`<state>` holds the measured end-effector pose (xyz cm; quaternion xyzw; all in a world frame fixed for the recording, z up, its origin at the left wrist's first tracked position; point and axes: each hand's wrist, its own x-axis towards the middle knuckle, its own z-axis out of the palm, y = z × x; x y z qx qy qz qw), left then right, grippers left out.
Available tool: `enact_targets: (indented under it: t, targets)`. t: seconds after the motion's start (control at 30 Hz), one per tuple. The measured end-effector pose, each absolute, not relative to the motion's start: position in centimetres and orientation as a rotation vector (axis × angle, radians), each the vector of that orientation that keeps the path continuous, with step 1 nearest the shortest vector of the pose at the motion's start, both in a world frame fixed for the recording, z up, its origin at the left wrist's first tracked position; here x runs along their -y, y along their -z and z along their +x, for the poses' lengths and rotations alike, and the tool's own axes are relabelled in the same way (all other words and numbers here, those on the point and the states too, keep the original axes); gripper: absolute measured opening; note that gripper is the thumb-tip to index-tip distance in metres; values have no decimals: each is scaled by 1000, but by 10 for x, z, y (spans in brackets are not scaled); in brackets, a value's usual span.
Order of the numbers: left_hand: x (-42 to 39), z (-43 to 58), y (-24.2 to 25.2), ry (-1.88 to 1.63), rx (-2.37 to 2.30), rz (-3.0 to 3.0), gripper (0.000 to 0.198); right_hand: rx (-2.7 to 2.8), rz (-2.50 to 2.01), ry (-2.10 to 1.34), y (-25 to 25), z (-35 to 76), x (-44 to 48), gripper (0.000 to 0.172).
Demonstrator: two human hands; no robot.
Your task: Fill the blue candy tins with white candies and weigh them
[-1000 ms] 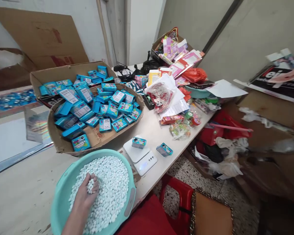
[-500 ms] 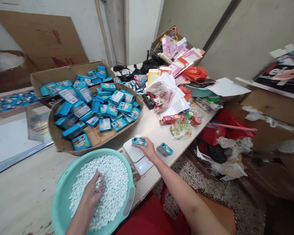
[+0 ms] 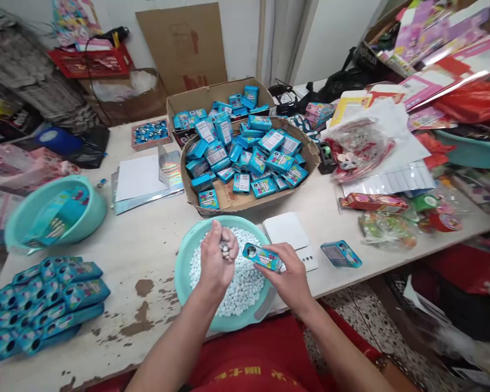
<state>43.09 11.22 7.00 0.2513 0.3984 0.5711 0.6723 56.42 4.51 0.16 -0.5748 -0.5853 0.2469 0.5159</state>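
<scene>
My left hand (image 3: 214, 261) is closed around a handful of small white candies (image 3: 225, 250), some showing between the fingers. It is above a turquoise basin (image 3: 181, 272) filled with loose white candies (image 3: 239, 296). A small blue candy box (image 3: 262, 257), printed with "caramelo", is gripped in my right hand (image 3: 289, 272). This box is tilted over the basin's right side, its round hole facing the left hand. Just behind the right hand lies a white scale (image 3: 283, 230), partly covered. Another blue candy box (image 3: 341, 254) rests on the table right of the scale.
Two cardboard trays heaped with blue boxes (image 3: 240, 158) stand behind the basin. At left, blue boxes with holes are stacked (image 3: 44, 305) near a second turquoise basin (image 3: 96, 209). Wrappers, papers and a red package (image 3: 373, 202) clutter the right side.
My left hand has risen out of the basin with candies. My right hand has brought the blue box from the scale to the basin. The view has swung left.
</scene>
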Motion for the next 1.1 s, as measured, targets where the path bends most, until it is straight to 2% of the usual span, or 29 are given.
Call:
enact_targets:
  t: [0.23,0.4,0.57,0.7,0.73,0.87,0.93,1.0,1.1]
  targets:
    - [-103,436,-50,-1503,-961,745,42,1457,-1364,-605,2,536,-46,35]
    - [-108,434,-55,-1425,-997,665,46,1403,-1376,-674,5,536,-47,36]
    - [-110,410,-41,-1294,-1109,697,42,1197,-1347,-909,7,552,-43,32]
    - [-107,371,-13,-835,-1490,1279,16,957,-1410,-906,14,591,-44,38]
    - [-110,364,-10,-736,-1533,1413,15,902,-1454,-866,19,603,-47,39]
    - [-166,362,-22,-762,-1625,1755,13,812,-1608,-699,56,647,-73,43]
    - [-217,374,-31,-579,-1758,1990,21,819,-1617,-654,77,656,-90,43]
    - [-270,388,-32,-23,-1969,2151,32,827,-1602,-660,93,656,-106,45]
    - [-327,401,-19,298,-2041,2115,46,830,-1579,-704,97,655,-116,56]
